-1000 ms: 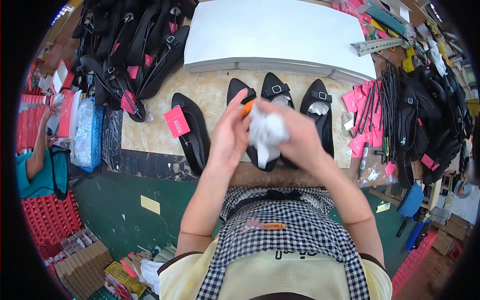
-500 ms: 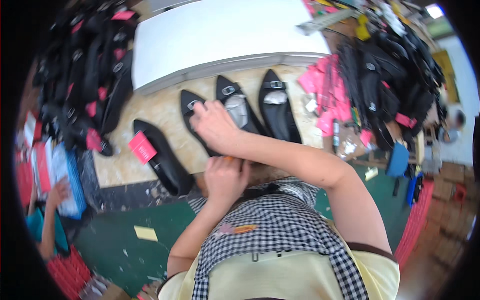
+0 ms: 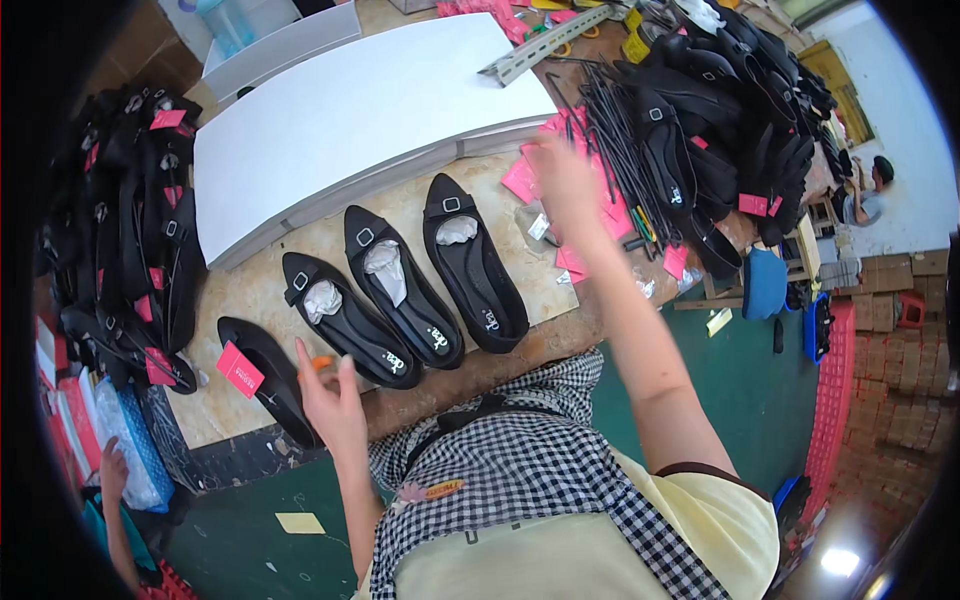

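Observation:
Four-cornered pink paper tag point(image 3: 238, 370) rests on a black pointed flat shoe point(image 3: 285, 385) at the left of the board. To its right, a row of black buckled flats lies toes away from me: a left one point(image 3: 350, 338), a middle one point(image 3: 424, 318) and a right one point(image 3: 475, 270), with white paper stuffed in their toes. My left hand point(image 3: 332, 410) is open beside the tagged shoe's heel, thumb and finger apart, an orange band on one finger. My right hand point(image 3: 568, 195), smeared by motion, is over the pink tags point(image 3: 610, 210); its fingers are unclear.
A long white box point(image 3: 360, 120) stands behind the shoes. Piles of black shoes lie at left point(image 3: 130, 230) and right point(image 3: 690, 110). Black thin strips point(image 3: 615, 130) and a slotted metal bar point(image 3: 545, 45) are near the tags. Another person's hand point(image 3: 112, 470) shows at far left.
My right hand has left the buckled shoe and swung right to the pink tags. My left hand has moved left with its fingers now spread. The view has shifted.

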The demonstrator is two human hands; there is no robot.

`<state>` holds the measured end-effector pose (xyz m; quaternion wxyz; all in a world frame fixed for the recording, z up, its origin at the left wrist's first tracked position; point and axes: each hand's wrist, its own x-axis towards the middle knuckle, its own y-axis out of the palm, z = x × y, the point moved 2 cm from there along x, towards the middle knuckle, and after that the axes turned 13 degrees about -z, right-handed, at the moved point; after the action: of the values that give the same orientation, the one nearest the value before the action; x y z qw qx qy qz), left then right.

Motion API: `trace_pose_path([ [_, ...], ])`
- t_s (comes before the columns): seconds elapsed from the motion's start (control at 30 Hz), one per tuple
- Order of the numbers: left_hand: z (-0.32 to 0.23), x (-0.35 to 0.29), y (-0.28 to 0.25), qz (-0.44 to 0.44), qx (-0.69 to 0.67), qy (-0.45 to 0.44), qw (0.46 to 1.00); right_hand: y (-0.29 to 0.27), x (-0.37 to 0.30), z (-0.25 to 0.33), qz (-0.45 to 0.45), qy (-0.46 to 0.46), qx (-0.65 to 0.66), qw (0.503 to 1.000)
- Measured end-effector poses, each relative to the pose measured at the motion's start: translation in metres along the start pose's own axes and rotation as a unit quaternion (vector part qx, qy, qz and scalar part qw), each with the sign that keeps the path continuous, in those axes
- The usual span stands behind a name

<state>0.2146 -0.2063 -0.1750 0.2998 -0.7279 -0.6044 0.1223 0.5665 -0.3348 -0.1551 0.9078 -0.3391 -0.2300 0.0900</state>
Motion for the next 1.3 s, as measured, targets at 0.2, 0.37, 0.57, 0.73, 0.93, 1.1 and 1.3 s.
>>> trace_pose_path([
  [0.2, 0.019, 0.020, 0.003, 0.103, -0.058, -0.140, 0.983, -0.023, 0.021, -0.129, 0.038, -0.037, -0.258, 0.965],
  [0.37, -0.001, 0.017, 0.009, 0.121, -0.529, -0.381, 0.749, -0.058, 0.009, -0.068, 0.000, 0.180, -0.111, 0.978],
  [0.57, -0.032, 0.027, 0.046, 0.181, -0.503, -0.316, 0.784, -0.046, -0.069, 0.070, 0.072, -0.025, 0.013, 0.997],
  [0.73, -0.026, 0.027, 0.053, 0.083, -0.448, -0.252, 0.854, -0.040, -0.112, 0.132, 0.290, -0.045, 0.153, 0.944],
  [0.93, -0.002, 0.020, 0.052, 0.034, -0.393, -0.165, 0.904, -0.041, -0.107, 0.148, 0.357, -0.018, 0.176, 0.917],
  [1.1, -0.012, 0.000, 0.054, 0.053, -0.413, -0.173, 0.892, -0.031, -0.119, 0.153, 0.287, -0.059, 0.211, 0.932],
  [1.3, -0.028, -0.017, 0.055, 0.011, -0.381, -0.211, 0.900, -0.009, -0.127, 0.170, 0.190, -0.191, 0.149, 0.952],
])
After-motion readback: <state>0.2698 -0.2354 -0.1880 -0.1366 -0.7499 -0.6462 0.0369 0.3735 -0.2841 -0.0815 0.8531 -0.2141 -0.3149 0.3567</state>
